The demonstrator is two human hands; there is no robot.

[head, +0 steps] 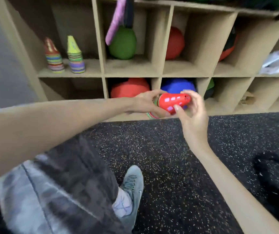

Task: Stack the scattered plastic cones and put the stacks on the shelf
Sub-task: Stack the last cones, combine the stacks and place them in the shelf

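Observation:
A stack of plastic cones with a red cone (171, 102) outermost lies sideways in mid-air in front of the wooden shelf (101, 74), its tip pointing right. My left hand (145, 104) grips the wide rims of the stack. My right hand (192, 112) curls round the narrow tip, thumb on the red cone's side. Two upright cone stacks stand in the upper left compartment: one with a red top (53, 56) and one with a yellow top (75, 55).
Other compartments hold a green ball (122, 43), red balls (176, 43), a red bag (129, 88), a blue one (177, 85) and white papers (277, 60). The floor (169, 157) is black speckled rubber. My leg and grey shoe (133, 183) are below.

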